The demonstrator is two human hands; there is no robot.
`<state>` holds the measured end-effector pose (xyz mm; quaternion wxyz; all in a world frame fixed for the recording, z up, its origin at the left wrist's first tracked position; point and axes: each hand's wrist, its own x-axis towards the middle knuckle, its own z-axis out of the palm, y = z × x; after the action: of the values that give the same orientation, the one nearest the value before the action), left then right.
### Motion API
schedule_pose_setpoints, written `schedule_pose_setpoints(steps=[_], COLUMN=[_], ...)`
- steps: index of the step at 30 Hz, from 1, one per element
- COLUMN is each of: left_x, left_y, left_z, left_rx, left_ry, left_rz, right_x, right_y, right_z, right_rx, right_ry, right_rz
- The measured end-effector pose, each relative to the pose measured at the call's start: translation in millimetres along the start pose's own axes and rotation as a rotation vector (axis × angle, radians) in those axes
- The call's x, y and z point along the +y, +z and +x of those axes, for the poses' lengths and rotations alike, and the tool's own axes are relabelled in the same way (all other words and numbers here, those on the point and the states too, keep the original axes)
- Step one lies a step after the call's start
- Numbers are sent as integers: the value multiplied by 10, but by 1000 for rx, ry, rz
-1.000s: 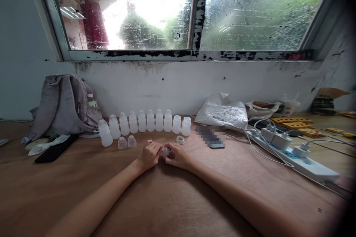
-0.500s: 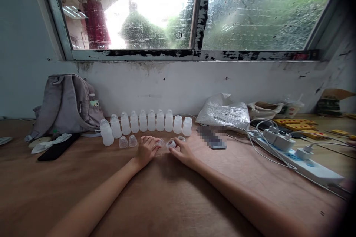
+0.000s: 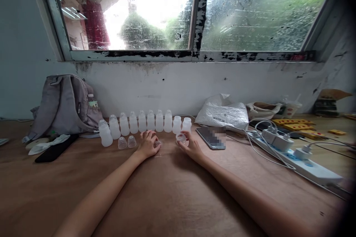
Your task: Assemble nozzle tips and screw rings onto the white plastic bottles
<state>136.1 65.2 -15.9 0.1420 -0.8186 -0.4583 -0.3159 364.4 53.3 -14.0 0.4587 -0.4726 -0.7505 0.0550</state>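
My left hand (image 3: 148, 145) rests on the table with its fingers curled round a small clear silicone nipple (image 3: 158, 143). Two clear dome caps (image 3: 127, 142) stand just left of it. To the right, my right hand (image 3: 192, 147) has thumb and fingers closed about a whitish screw ring (image 3: 181, 138); its fingers partly cover the ring. Behind both hands runs a row of frosted baby bottles (image 3: 142, 122). Most wear clear caps, while the two open-necked bottles (image 3: 186, 125) at the right end show bare tops.
A phone (image 3: 211, 139) lies right of my right hand. Beyond it are a silver padded bag (image 3: 222, 113) and a white power strip (image 3: 314, 170) with cables. On the left sit a grey backpack (image 3: 66, 107) and a black flat object (image 3: 55, 150).
My right hand has moved right and slightly back, away from my left hand, to where a loose ring lay. My left hand stays nearly in place, its fingers more curled over the nipple.
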Motion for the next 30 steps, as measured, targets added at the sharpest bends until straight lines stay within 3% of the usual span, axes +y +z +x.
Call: schedule_pose_setpoints(steps=[7,17,21,26,30], left_x=[-25,-19,-21,-40,-45], left_y=[14,-23,-35,-12,-7], left_z=[-9,-27,-37,-41,-38], left_rx=[-40,-39,-83,-214,-228], left_ry=[-12,-30,-48,-98,-97], left_rz=[-17,-24,-37,-80,-75], right_x=[322,338,276,151,129], right_y=[-200,-151,-170,-167,-136], right_z=[6,2,-14,-55,-68], right_rx=[-70,-154,-152,-310,-341], right_ry=[65,138,47,-190,-205], right_rz=[-118,-366,-401,-419,-416])
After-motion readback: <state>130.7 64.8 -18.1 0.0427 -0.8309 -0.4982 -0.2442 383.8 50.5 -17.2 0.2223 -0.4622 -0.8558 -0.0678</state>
